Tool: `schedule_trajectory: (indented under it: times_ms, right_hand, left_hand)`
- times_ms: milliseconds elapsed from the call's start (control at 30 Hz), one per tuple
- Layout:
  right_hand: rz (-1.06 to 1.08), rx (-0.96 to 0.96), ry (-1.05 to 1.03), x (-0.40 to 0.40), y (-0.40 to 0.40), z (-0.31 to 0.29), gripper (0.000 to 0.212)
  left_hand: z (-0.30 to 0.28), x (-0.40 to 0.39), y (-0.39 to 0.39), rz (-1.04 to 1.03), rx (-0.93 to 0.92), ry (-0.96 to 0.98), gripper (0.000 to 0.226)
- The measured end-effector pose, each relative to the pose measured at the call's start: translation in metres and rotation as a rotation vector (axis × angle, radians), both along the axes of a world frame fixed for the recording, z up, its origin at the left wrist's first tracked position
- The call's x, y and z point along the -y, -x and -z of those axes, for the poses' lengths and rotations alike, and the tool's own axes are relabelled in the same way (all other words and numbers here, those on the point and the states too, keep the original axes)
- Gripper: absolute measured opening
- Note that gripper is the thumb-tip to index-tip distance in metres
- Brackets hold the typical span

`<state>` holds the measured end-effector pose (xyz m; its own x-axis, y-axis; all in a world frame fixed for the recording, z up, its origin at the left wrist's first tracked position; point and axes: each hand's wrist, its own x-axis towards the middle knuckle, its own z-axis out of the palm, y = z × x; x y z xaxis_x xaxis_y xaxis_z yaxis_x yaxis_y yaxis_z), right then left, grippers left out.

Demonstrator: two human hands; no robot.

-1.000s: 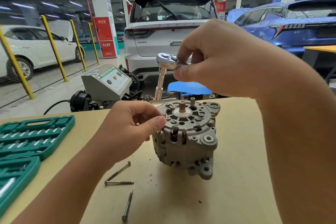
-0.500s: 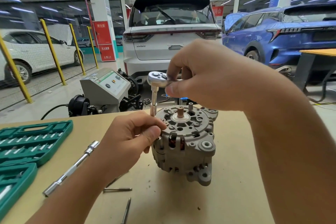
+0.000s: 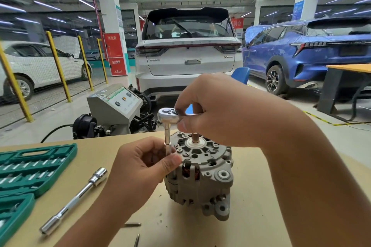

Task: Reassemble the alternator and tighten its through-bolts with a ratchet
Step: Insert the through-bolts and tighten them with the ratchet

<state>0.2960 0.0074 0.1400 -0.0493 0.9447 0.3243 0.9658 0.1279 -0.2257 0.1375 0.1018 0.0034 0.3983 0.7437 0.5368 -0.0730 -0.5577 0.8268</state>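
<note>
Head view showed the alternator (image 3: 200, 174) standing mid-table (image 3: 261, 196), shaft up. I saw my right hand (image 3: 224, 110) gripping the ratchet (image 3: 168, 116), extension vertical, my left hand (image 3: 144, 166) pinching its lower end at the housing's left rim. Since a second ago the tool had dropped lower. Open tabletop lay right; a loose extension bar (image 3: 74, 200) lay left.

Two hands are seen, left (image 3: 138, 168) and right (image 3: 218, 110). One alternator (image 3: 200, 176), one ratchet (image 3: 168, 116), one extension bar (image 3: 74, 198) and two loose bolts (image 3: 132, 224) (image 3: 137, 239) are counted on the worktop (image 3: 261, 216). Two green cases (image 3: 34, 166) (image 3: 12, 216) and three cars (image 3: 188, 52) (image 3: 313, 52) (image 3: 34, 66) are counted.
</note>
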Motion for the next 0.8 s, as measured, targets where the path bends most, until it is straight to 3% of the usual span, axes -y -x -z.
schedule_trajectory:
  times_ms: [167, 267, 333, 433, 533, 633, 733, 800]
  right_hand:
    - [0.031, 0.056, -0.02, 0.003, 0.008, -0.001, 0.008]
    - [0.067, 0.114, -0.077, 0.001, 0.013, 0.001, 0.024]
    - [0.085, 0.117, -0.101, -0.003, 0.015, 0.002, 0.016]
    - [0.121, 0.124, -0.065, -0.004, 0.018, 0.0, 0.041]
    - [0.066, 0.176, -0.107, -0.005, 0.017, 0.004, 0.023]
    - [0.032, 0.188, -0.137, -0.004, 0.015, 0.004, 0.045]
    - [-0.033, 0.144, -0.125, -0.002, 0.012, 0.001, 0.021]
    - [-0.022, 0.119, -0.164, -0.006, 0.012, 0.003, 0.026]
  left_hand:
    - [-0.006, 0.001, -0.002, -0.067, 0.015, -0.187, 0.011]
    - [-0.009, 0.0, -0.004, -0.014, 0.069, -0.11, 0.007]
    - [-0.009, -0.001, -0.005, 0.017, 0.081, -0.06, 0.007]
    - [-0.009, 0.001, -0.005, 0.021, 0.102, -0.03, 0.008]
    - [-0.006, 0.002, -0.009, -0.054, 0.122, -0.047, 0.013]
    - [-0.006, 0.004, -0.011, -0.121, 0.135, -0.066, 0.022]
    - [-0.013, 0.005, -0.01, -0.032, 0.149, -0.096, 0.021]
    - [-0.018, 0.005, -0.008, 0.052, 0.167, -0.089, 0.018]
